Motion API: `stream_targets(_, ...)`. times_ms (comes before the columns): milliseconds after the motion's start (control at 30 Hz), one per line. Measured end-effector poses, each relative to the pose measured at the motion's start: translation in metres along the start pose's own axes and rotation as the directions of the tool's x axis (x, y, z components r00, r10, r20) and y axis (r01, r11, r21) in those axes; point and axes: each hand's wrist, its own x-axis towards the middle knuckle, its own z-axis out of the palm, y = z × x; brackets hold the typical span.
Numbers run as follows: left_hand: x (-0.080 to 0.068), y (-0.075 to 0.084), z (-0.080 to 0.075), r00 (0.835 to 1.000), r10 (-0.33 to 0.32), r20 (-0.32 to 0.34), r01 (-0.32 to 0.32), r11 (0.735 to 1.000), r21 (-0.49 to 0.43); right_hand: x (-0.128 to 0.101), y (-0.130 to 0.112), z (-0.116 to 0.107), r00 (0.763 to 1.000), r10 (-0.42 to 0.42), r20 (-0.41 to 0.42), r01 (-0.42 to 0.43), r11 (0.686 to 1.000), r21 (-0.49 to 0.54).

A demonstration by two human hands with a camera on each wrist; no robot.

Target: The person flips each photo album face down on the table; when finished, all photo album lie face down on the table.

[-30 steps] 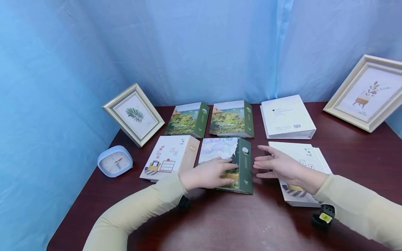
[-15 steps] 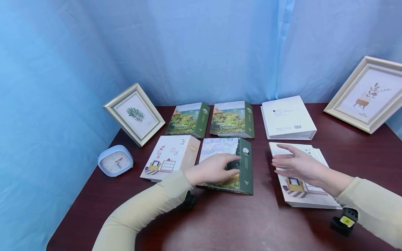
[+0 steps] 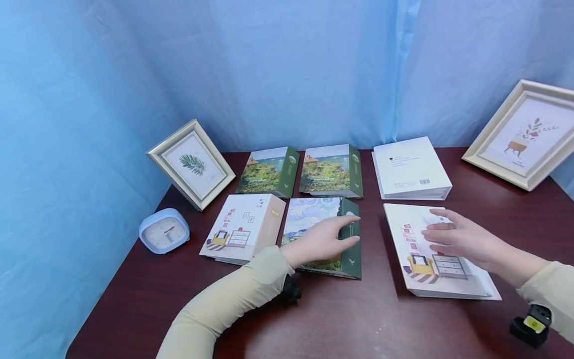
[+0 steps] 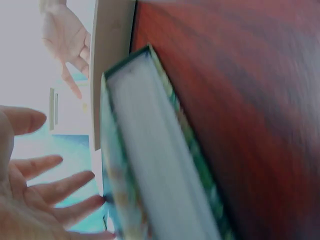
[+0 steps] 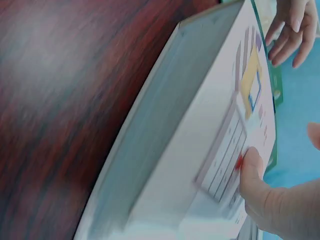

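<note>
My left hand (image 3: 320, 240) is over a green-spined photo album (image 3: 311, 210) with a painted sky cover, fingers extended toward its spine. In the left wrist view that album (image 4: 155, 145) shows its page edges, with the spread fingers beside its cover. My right hand (image 3: 466, 240) reaches over the right half of a white album (image 3: 419, 274) printed with a yellow armchair and a chest of drawers, fingers spread and loosely bent. In the right wrist view the thumb (image 5: 252, 172) overlaps the drawer print on this album (image 5: 175, 165). Neither hand grips anything.
Another white album (image 3: 242, 219) lies left of the painted one. Behind are two green albums (image 3: 264, 172) (image 3: 329, 172) and a white one (image 3: 411, 167). A blue clock (image 3: 164, 231) and picture frames (image 3: 193, 164) (image 3: 522, 134) stand at the sides; a blue curtain (image 3: 287, 75) hangs behind.
My right hand has moved right, from the gap beside the painted album to over the white album. My left hand has shifted right across the painted album. The albums stay in place.
</note>
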Motion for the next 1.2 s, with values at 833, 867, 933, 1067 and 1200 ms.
stream_targets(833, 0.040, 0.038, 0.033, 0.994, -0.102, -0.044, 0.086, 0.959, -0.271, -0.009, 0.029, -0.036, 0.992, 0.124, -0.010, -0.122, 0.956, -0.267)
stream_targets(867, 0.041, 0.039, 0.035, 0.993, -0.108, -0.040, 0.092, 0.953, -0.288, -0.008, 0.029, -0.036, 0.992, 0.124, -0.013, -0.122, 0.952, -0.279)
stream_targets(933, 0.044, 0.041, 0.038, 0.992, -0.125, -0.027, 0.109, 0.938, -0.329, -0.007, 0.030, -0.036, 0.992, 0.125, -0.019, -0.125, 0.947, -0.297)
stream_targets(1067, 0.049, 0.046, 0.043, 0.986, -0.166, -0.003, 0.151, 0.905, -0.399, -0.006, 0.031, -0.032, 0.992, 0.116, -0.047, -0.125, 0.937, -0.325)
stream_targets(1200, 0.054, 0.050, 0.049, 0.982, -0.187, 0.002, 0.168, 0.883, -0.439, -0.005, 0.033, -0.026, 0.993, 0.069, -0.099, -0.101, 0.922, -0.373)
